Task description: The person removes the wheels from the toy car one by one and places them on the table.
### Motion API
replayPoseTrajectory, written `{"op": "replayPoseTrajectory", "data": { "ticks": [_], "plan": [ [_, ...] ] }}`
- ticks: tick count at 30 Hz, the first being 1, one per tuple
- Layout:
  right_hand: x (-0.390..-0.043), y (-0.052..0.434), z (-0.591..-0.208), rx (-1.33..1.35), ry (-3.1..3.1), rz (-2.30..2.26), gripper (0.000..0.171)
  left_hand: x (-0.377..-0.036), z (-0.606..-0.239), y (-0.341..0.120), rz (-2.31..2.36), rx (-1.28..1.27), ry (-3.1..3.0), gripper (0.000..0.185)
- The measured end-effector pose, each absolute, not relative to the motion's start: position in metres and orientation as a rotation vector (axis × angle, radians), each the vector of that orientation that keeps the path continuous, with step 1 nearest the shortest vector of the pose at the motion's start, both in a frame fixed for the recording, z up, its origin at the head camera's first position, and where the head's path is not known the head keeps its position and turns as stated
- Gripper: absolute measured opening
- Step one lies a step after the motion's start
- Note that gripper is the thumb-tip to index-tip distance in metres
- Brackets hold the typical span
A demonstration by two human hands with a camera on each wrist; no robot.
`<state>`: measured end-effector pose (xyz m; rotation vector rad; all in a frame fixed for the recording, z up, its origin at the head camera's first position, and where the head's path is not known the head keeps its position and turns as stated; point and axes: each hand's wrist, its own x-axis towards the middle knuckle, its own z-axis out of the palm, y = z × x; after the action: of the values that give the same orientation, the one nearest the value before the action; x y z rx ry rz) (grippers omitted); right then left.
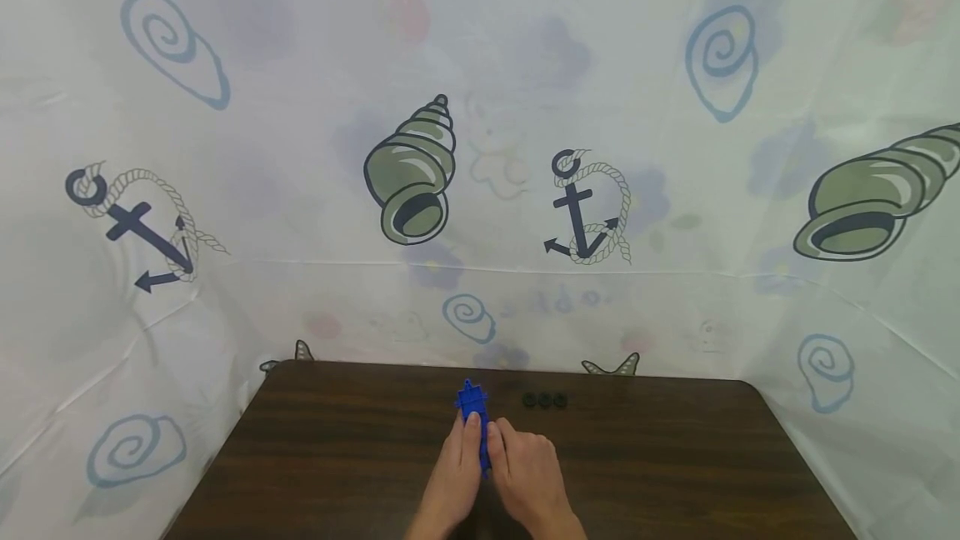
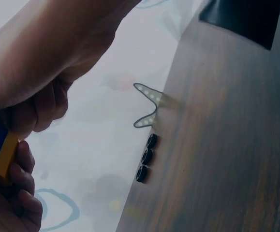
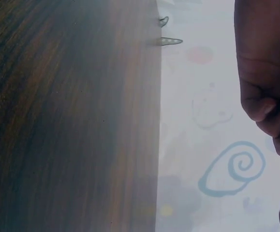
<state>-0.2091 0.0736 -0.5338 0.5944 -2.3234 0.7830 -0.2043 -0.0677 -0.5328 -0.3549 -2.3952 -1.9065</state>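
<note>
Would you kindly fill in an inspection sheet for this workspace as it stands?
Surface: dark wood-grain table, bare around the hands.
Job's things: blue toy piece with a yellow part visible in the left wrist view, held over the table.
Clutter: three small black rings in a row near the far edge.
Hands: left hand and right hand both grip the blue toy piece, side by side.
Cables: nothing seen.
Surroundings: white sheet printed with shells, anchors and spirals behind and beside the table.

Head cam: above, fwd/down, far. Wrist cams: close, low, sideways along tabletop [image 1: 360, 440]; all share its far edge.
</note>
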Motion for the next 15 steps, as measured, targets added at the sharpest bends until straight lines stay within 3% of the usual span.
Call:
{"op": "replayPoseTrajectory", "data": {
  "ticks": [15],
  "plan": [
    [-0.2097,0.0768,-0.5358,0.606,-2.359,0.889,0.038,-0.203,-0.5313,-0.0621,-1.808,-0.319,-2.428,0.047]
  ]
}}
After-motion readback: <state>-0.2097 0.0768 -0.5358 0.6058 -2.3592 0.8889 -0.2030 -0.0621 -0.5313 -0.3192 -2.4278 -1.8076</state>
